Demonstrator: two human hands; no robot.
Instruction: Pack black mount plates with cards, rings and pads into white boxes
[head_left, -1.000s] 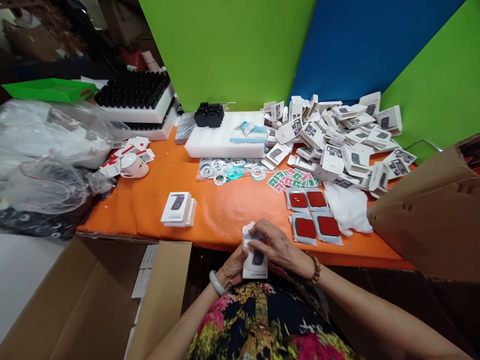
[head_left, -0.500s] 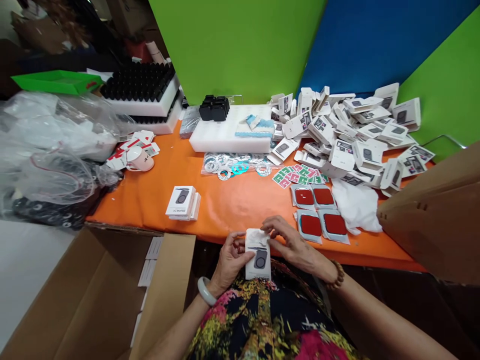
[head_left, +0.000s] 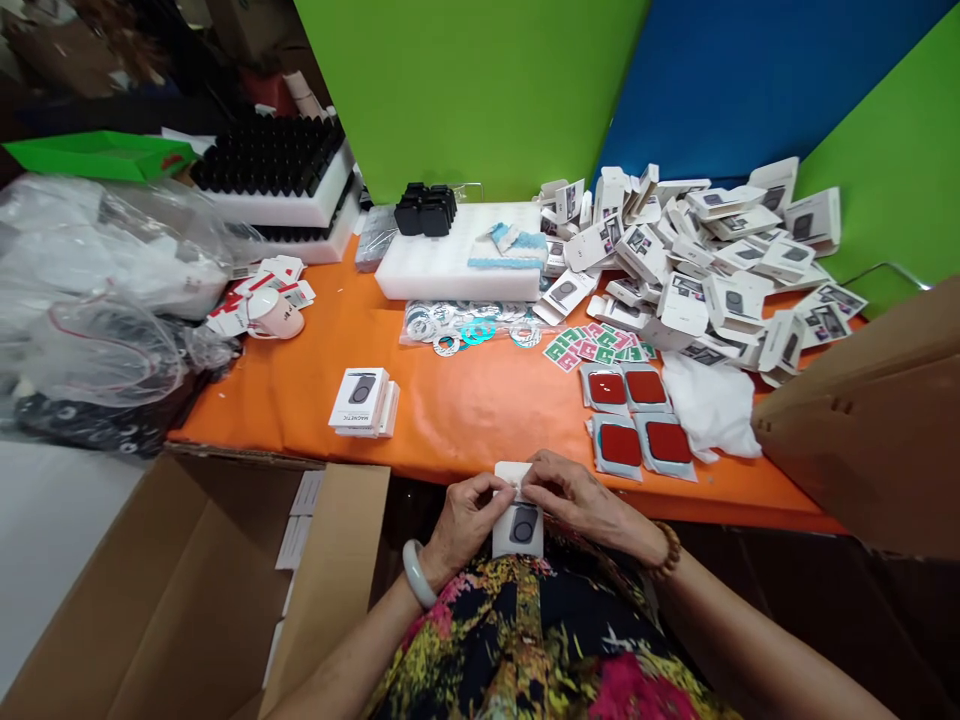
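Observation:
A small white box (head_left: pixel 517 540) with a dark square charger printed on its front is upright against my lap, its top flap raised. My left hand (head_left: pixel 466 518) is closed in a pinch at the upper left of the box. From the other side my right hand (head_left: pixel 589 505) pinches at the top opening, thumb and forefinger close to those of the left. Something small and whitish shows between the fingertips, too hidden to name. On the table's front part, a short stack of similar boxes (head_left: pixel 360 402) lies to the left.
An open carton (head_left: pixel 330 580) holding white boxes stands lower left. Four red-faced square pads (head_left: pixel 621 447) lie right, before a heap of white boxes (head_left: pixel 675 270). White foam (head_left: pixel 457 270) bears black devices (head_left: pixel 426 210). A cup (head_left: pixel 274 314) and plastic bags (head_left: pixel 112 250) are left.
My left hand has moved its thumb and forefinger up from the front of the box to a pinch at its top. My right fingers have closed in beside them.

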